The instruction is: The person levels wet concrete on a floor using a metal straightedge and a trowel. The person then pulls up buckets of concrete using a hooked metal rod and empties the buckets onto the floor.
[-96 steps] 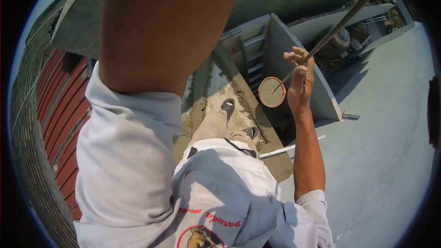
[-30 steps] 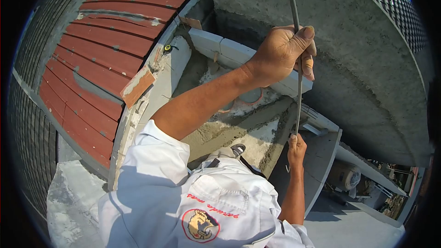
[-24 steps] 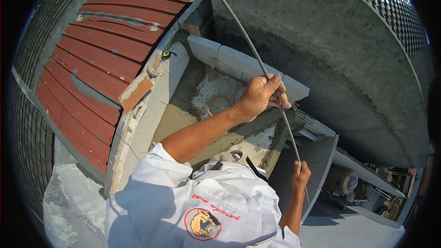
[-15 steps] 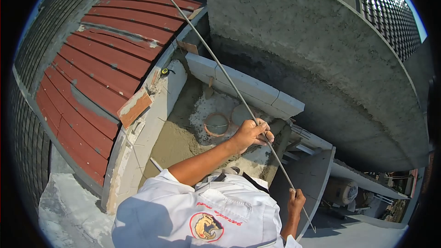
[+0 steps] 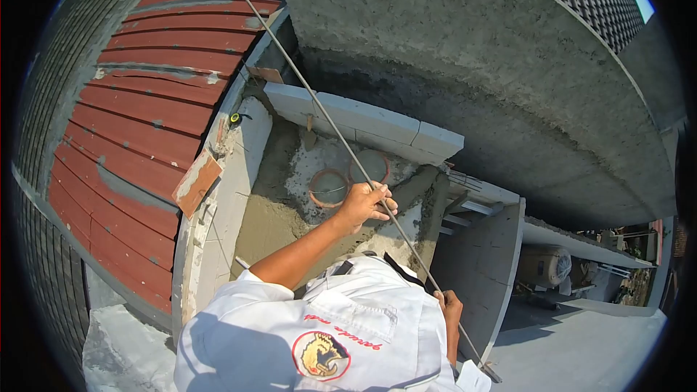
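My left hand (image 5: 367, 205) is closed around the middle of a long thin metal rod (image 5: 314, 94). The rod slants across the view, and its far end bends into a hook above the red roof. Lower down, near my side, my right hand (image 5: 451, 307) is closed on the same rod close to its near end. Below my left hand, two round orange-rimmed containers stand on the mortar-smeared floor: one (image 5: 328, 204) shows nearly whole, while the other (image 5: 385, 162) lies partly behind the rod. A trowel (image 5: 310, 125) leans by the light block wall.
A low wall of pale blocks (image 5: 385, 122) runs behind the containers. On the left wall top sit a tape measure (image 5: 236, 119) and a reddish board (image 5: 197, 183). The red metal roof (image 5: 138, 145) is beyond; a tall grey rendered wall (image 5: 465, 65) rises at right, with a drop (image 5: 479, 268) below.
The rod has shifted so that its hooked far end shows. My right hand has come up nearer my body and left hand. The whole view has turned slightly.
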`<state>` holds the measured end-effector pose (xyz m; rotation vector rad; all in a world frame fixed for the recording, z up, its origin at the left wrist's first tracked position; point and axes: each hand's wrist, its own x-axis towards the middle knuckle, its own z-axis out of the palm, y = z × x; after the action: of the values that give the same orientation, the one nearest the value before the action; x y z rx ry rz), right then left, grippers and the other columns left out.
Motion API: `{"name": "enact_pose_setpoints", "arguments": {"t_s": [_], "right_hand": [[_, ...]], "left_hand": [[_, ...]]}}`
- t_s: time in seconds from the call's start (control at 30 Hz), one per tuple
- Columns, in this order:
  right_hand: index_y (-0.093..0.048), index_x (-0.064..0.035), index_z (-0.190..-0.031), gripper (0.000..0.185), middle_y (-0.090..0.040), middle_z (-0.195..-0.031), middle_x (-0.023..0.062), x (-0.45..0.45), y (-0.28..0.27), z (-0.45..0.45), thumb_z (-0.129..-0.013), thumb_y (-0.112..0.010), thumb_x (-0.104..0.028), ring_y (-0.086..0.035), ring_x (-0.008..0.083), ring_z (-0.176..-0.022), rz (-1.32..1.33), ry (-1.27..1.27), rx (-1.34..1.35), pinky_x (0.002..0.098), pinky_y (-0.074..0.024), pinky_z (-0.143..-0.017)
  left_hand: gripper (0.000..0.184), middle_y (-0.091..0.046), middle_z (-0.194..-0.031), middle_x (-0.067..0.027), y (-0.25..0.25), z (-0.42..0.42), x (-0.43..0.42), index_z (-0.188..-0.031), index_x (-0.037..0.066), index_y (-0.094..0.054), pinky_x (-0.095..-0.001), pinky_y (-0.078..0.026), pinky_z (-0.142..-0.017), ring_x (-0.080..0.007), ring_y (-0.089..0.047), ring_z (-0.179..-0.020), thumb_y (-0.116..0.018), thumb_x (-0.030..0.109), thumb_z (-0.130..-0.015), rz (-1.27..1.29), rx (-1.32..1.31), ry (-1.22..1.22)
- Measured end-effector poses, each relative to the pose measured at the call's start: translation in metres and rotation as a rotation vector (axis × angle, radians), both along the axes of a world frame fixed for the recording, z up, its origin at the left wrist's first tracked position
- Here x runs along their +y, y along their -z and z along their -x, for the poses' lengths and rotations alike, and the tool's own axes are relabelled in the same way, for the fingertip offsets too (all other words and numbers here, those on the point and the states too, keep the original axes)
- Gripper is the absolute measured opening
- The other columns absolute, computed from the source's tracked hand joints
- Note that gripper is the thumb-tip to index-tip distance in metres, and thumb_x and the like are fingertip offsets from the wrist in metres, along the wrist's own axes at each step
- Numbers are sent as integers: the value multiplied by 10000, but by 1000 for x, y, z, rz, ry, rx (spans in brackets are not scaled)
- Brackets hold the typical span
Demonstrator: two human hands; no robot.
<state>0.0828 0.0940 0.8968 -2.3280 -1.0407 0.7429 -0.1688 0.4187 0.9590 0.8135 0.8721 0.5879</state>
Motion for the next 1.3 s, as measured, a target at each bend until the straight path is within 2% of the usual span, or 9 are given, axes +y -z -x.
{"name": "enact_pose_setpoints", "arguments": {"t_s": [0.13, 0.17, 0.27, 0.3, 0.33, 0.53, 0.63, 0.7, 1.3], "right_hand": [[-645, 29, -869, 367, -640, -673, 214, 0, -11, -7, -930, -768, -310, -637, 368, -608, 40, 22, 0, 441, -481, -596], [-659, 34, -882, 321, -592, -631, 164, 0, -13, -8, -918, -789, -257, -522, 221, -549, 4, 51, -11, 393, -454, -559], [-633, 18, -861, 303, -586, -639, 175, -7, -17, -17, -898, -789, -238, -542, 332, -566, -58, 66, -113, 423, -437, -571], [-606, -2, -887, 378, -637, -772, 236, -8, -25, -19, -903, -785, -334, -629, 443, -776, 31, 112, -43, 513, -473, -684], [-597, -4, -880, 372, -638, -777, 231, -10, -32, -18, -902, -783, -326, -627, 445, -780, -13, 134, -81, 514, -471, -688], [-630, -21, -903, 297, -636, -762, 186, -34, -41, 2, -900, -786, -274, -633, 376, -725, -232, 373, -60, 463, -483, -662], [-661, 3, -907, 170, -635, -692, 139, -50, -45, 21, -898, -770, -126, -588, 198, -610, -305, 466, -39, 350, -465, -593], [-650, 7, -879, 169, -609, -639, 121, -58, -50, 31, -882, -776, -106, -541, 151, -570, -316, 513, -28, 343, -453, -563], [-607, 28, -836, 269, -544, -610, 181, -90, -6, 57, -894, -789, -161, -452, 194, -540, -144, 418, 25, 382, -421, -537]], "left_hand": [[269, -743, -985, -170, -16, -13, 3, -1125, -18, -597, -358, -663, -776, -277, -768, -942, -530, 241, -1098, -64, -47, 46], [263, -744, -993, -173, -25, -18, 4, -1132, -19, -595, -362, -665, -786, -279, -768, -950, -534, 234, -1096, -79, -79, 68], [258, -746, -1022, -190, -50, -39, 7, -1153, -24, -589, -369, -667, -805, -293, -766, -985, -532, 221, -1095, -188, -141, 175], [254, -746, -1032, -198, -58, -48, 9, -1160, -27, -587, -374, -668, -811, -298, -765, -994, -525, 212, -1098, -245, -162, 211], [248, -745, -1032, -202, -69, -58, 12, -1159, -28, -588, -378, -669, -815, -303, -765, -998, -518, 201, -1099, -276, -191, 247], [212, -742, -1010, -224, -126, -116, 8, -1149, -43, -610, -395, -676, -790, -320, -770, -969, -503, 133, -1094, -417, -347, 409], [216, -745, -991, -218, -143, -134, -5, -1146, -45, -614, -390, -675, -784, -317, -770, -969, -513, 139, -1092, -432, -372, 502], [233, -748, -969, -198, -142, -143, -12, -1146, -49, -623, -395, -673, -784, -312, -772, -952, -529, 156, -1088, -403, -336, 543], [360, -752, -1006, -204, -82, -94, -27, -1224, -59, -579, -370, -663, -770, -297, -777, -929, -506, 274, -1109, -291, -110, 379]]}}
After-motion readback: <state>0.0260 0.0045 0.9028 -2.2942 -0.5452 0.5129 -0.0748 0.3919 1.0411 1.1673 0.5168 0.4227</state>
